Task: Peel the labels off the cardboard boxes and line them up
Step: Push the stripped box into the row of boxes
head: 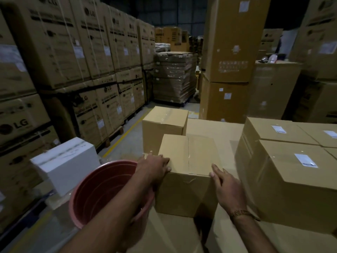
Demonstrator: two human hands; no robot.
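Note:
A plain cardboard box (187,161) with no label on its top stands in front of me on a larger carton. My left hand (156,165) holds its near left top corner, fingers over the edge. My right hand (226,185) presses flat against its right side, fingers straight. Behind it stands a second unlabelled box (164,123). To the right sit several boxes with white labels on top: the nearest box (291,181) carries a label (305,160), and the one behind (273,130) carries another label (278,129).
A pink plastic tub (102,190) sits under my left forearm at the left. A white block (67,161) lies beyond it. Tall stacks of printed cartons (76,52) line the left of the aisle; a wrapped pallet (173,77) and tall cartons (233,52) stand ahead.

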